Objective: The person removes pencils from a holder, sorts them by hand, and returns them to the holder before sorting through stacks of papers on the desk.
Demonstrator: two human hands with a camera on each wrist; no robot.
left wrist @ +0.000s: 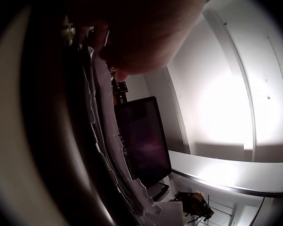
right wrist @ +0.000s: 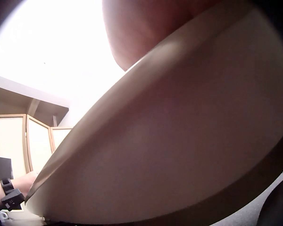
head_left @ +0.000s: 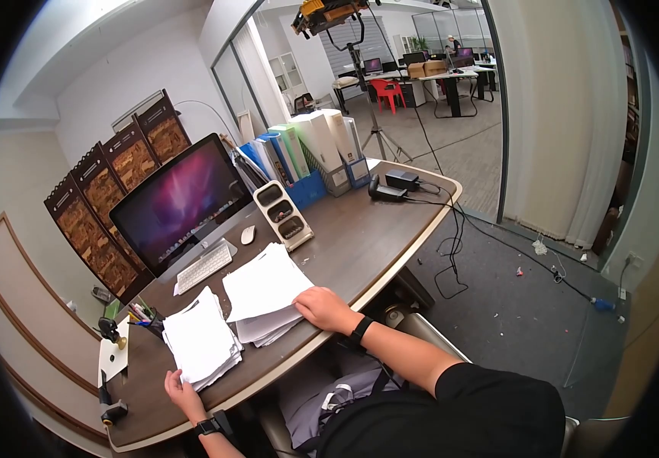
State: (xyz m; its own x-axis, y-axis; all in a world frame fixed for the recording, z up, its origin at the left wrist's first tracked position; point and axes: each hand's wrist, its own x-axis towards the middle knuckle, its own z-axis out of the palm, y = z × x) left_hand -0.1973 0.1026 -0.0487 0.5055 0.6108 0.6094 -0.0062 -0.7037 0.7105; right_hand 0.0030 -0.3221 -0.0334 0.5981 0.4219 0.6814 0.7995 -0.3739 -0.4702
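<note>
Two stacks of white paper lie side by side on the brown desk. At the left stack, my left hand touches the near left corner; in the left wrist view the hand is dark above the uneven sheet edges. My right hand pinches the near right edge of the right stack's upper sheets, with more sheets lying askew beneath. In the right wrist view the desk's edge hides the paper, and part of the right hand shows above it.
Behind the papers are a keyboard, a mouse, a monitor and a beige three-slot holder. File boxes stand at the back; black adapters lie right. A pen cup and a scanner-like tool are left.
</note>
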